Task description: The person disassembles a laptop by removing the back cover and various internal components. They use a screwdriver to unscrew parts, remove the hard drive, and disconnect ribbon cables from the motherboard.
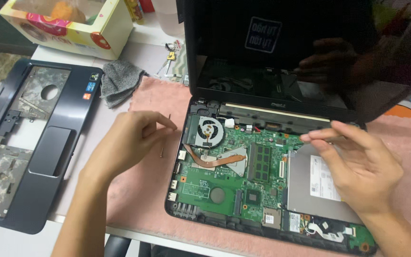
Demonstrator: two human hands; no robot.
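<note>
green motherboard (224, 176), pink mat (158, 100), grey cloth (118, 81)

An informal electronics repair spot, likely at home: an opened laptop (267, 176) with its green motherboard (224, 181) bared lies on a pink towel (139, 190) over a white counter (143, 52), the detached palmrest cover (29, 143) beside it, a colourful doughnut box (67, 28) behind.

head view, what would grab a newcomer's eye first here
The opened laptop at centre right, its green circuit board and fan bare on a pink mat. The right hand pinches something thin over the board's rear edge, and the left hand hovers curled above the mat. The removed dark palm-rest cover lies at far left.
</note>
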